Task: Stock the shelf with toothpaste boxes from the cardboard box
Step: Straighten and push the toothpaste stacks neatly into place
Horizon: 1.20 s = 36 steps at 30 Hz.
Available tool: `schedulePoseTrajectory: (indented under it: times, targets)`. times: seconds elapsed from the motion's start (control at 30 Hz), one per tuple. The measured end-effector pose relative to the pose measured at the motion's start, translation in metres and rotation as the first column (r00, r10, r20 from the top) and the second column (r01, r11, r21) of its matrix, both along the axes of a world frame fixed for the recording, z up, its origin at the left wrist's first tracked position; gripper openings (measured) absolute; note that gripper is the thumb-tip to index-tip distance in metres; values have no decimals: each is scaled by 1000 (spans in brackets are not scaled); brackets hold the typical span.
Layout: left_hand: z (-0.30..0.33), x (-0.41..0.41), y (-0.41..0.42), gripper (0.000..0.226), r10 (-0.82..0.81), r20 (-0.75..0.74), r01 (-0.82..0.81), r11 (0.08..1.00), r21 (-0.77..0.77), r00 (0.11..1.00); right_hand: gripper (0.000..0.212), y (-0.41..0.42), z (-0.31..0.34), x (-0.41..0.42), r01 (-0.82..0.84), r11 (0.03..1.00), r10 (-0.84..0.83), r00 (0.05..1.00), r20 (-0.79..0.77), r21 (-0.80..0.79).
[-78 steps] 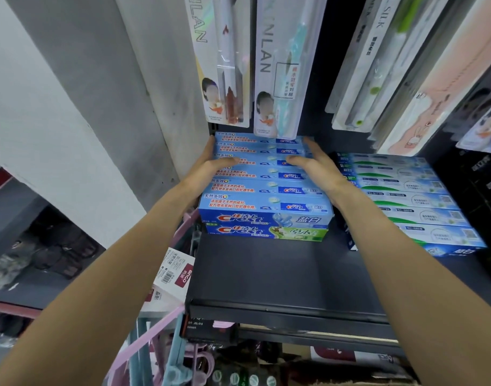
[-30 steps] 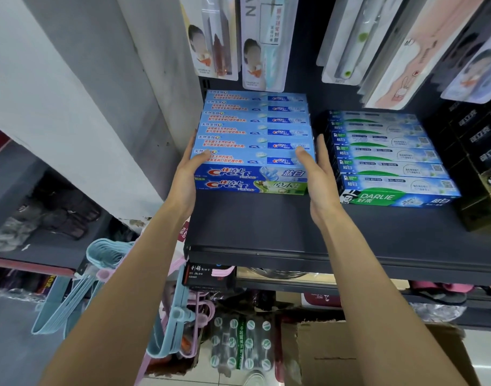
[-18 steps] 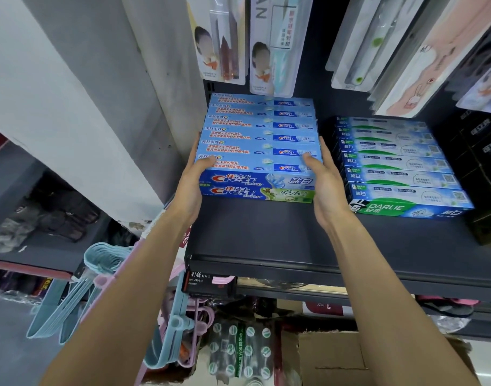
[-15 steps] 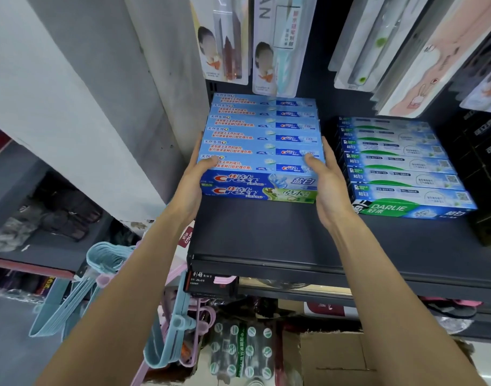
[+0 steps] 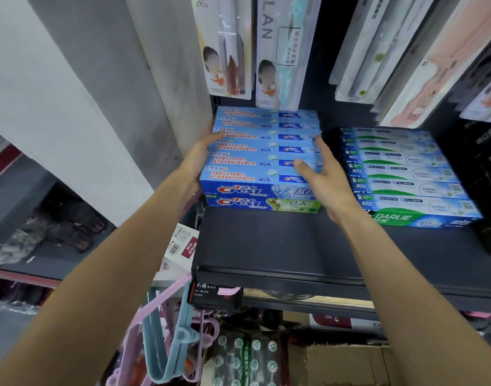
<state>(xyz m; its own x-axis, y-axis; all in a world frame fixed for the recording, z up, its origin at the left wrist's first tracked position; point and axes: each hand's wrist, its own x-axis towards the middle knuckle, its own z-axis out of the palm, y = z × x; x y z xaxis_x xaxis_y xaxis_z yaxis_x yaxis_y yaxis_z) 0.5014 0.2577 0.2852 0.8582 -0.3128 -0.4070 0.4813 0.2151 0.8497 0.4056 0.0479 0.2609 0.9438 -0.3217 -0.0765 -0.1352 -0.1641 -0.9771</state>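
Note:
A block of several blue Crest toothpaste boxes (image 5: pixel 255 162), stacked two high, sits at the left end of the dark shelf (image 5: pixel 280 246). My left hand (image 5: pixel 198 157) presses flat against the block's left side, thumb on top. My right hand (image 5: pixel 322 174) lies against the right side with straight fingers and its thumb over the top boxes. A corner of the cardboard box (image 5: pixel 347 363) shows below the shelf at the bottom.
A row of green and blue Darlie boxes (image 5: pixel 400 174) stands to the right of the Crest block. Toothbrush packs (image 5: pixel 277 51) hang above. A grey pillar (image 5: pixel 160 65) borders the shelf on the left. Pink and blue hangers (image 5: pixel 169 338) hang below.
Both hands have slid further back along the sides of the Crest block, and the right thumb now lies over the top boxes. The view has tilted slightly.

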Motion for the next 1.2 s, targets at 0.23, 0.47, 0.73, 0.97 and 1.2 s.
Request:
schedulePoseTrajectory:
  times: [0.23, 0.47, 0.73, 0.97, 1.2]
  targets:
    - [8, -8, -4, 33, 59, -38, -54, 991, 121, 998, 71, 3, 6, -5, -25, 991, 25, 1000, 4, -130]
    - [31, -98, 27, 29, 138, 559, -460, 740, 490, 818, 41, 7, 40, -87, 73, 888, -9, 990, 141, -453]
    - [16, -316, 1, 12, -18, 544, -284, 838, 466, 839, 23, -42, 21, -287, -7, 899, -18, 998, -53, -438]
    - [-105, -429, -73, 17, -119, -22, 104, 746, 658, 993, 18, -153, -78, -420, -71, 890, -118, 919, -376, -451]
    - [-204, -486, -149, 16, 171, -236, 67, 660, 748, 957, 30, -282, -199, -467, -145, 871, -156, 825, -543, -470]
